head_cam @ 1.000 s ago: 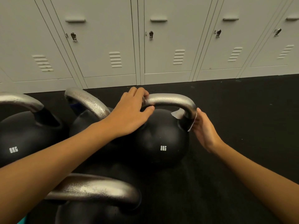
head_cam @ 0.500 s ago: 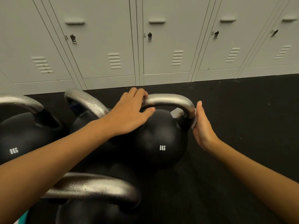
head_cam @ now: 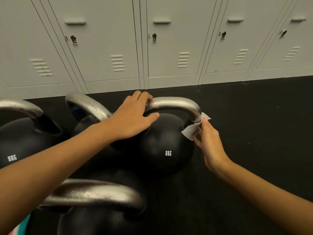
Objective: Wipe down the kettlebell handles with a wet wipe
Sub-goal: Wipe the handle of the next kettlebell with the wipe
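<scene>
Right hand [head_cam: 209, 143] now pinches the wet wipe [head_cam: 193, 130] lower beside the handle [head_cam: 174, 103]'s right end, bare floor [head_cam: 254, 116] rightward; left hand [head_cam: 133, 116] grips the handle.

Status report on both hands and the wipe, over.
Left hand grips kettlebell handle. Right hand pinches wet wipe against handle's right leg. Nothing blocking.

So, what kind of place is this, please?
Most likely a gym locker room or changing area. A row of grey metal lockers lines the wall, the floor is black rubber matting, and several black kettlebells marked 8KG stand on it.
</scene>
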Available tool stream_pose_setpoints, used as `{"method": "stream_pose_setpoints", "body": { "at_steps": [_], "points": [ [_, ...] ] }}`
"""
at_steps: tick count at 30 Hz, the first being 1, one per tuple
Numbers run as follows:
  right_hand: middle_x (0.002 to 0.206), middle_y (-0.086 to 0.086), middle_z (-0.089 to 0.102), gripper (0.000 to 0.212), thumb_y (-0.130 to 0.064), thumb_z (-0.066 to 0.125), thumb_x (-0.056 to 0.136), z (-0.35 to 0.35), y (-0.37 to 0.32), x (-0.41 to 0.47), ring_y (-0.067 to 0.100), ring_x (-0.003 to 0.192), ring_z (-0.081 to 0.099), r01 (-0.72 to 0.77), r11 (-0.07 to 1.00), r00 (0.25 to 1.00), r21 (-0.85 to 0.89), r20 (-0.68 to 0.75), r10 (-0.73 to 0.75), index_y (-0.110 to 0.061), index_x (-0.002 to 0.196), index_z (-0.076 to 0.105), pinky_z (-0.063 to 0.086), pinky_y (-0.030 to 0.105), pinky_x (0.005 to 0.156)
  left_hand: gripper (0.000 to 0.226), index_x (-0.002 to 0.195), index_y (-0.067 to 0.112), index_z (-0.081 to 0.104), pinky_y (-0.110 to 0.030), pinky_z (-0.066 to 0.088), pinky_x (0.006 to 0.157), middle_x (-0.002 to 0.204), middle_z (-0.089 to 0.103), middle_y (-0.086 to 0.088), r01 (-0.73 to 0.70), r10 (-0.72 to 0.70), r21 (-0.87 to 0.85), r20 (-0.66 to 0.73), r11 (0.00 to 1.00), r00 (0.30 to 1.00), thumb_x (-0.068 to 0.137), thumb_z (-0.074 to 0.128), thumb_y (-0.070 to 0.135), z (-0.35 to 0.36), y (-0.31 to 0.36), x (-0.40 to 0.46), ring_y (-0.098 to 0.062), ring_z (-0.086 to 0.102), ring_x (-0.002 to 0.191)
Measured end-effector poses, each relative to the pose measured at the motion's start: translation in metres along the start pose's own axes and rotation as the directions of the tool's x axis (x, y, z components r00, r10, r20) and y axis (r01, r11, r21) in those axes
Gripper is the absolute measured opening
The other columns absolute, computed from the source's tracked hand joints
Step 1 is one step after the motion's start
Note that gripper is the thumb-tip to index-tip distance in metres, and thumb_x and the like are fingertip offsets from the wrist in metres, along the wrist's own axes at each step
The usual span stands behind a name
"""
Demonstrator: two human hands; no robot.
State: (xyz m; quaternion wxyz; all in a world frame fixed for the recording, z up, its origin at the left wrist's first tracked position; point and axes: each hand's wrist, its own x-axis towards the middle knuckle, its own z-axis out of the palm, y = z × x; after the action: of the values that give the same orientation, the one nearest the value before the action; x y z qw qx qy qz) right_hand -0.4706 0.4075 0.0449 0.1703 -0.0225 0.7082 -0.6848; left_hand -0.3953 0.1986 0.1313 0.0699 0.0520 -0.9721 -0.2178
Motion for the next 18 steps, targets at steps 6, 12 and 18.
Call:
{"method": "stream_pose_setpoints", "body": {
  "at_steps": [6,12,18],
  "points": [
    [0.107,0.001,0.069,0.043,-0.047,0.029,0.105,0.003,-0.039,0.004,0.011,0.103,0.062,0.185,0.965,0.983,-0.187,0.021,-0.185,-0.029,0.102,0.068,0.046,0.03,0.088,0.049,0.133,0.018,0.041,-0.023,0.028,0.089,0.125,0.044,-0.001,-0.009,0.009,-0.002,-0.001,1.0,1.0,0.091,0.057,0.039,0.0,0.0,0.0,-0.018,0.04,0.111],
    [0.103,0.002,0.071,0.038,-0.041,0.034,0.105,0.014,-0.052,0.021,0.013,0.1,0.064,0.198,0.975,0.98,-0.106,0.041,-0.194,-0.028,0.101,0.07,0.046,0.027,0.087,0.05,0.134,0.019,0.04,-0.023,0.028,0.089,0.126,0.043,0.0,-0.008,0.008,-0.003,0.011,1.0,1.0,0.091,0.056,0.039,-0.001,0.0,-0.001,-0.017,0.04,0.112],
    [0.129,0.008,0.062,0.037,-0.034,0.03,0.107,0.005,-0.011,0.014,0.018,0.129,0.05,-0.08,0.987,0.995,0.138,0.072,0.071,-0.021,0.11,0.064,0.027,0.038,0.118,0.052,0.134,0.018,0.04,-0.023,0.028,0.089,0.125,0.043,-0.001,-0.008,0.008,0.01,0.011,1.0,1.0,0.09,0.058,0.04,-0.001,0.0,-0.002,-0.018,0.041,0.112]
  ]
}}
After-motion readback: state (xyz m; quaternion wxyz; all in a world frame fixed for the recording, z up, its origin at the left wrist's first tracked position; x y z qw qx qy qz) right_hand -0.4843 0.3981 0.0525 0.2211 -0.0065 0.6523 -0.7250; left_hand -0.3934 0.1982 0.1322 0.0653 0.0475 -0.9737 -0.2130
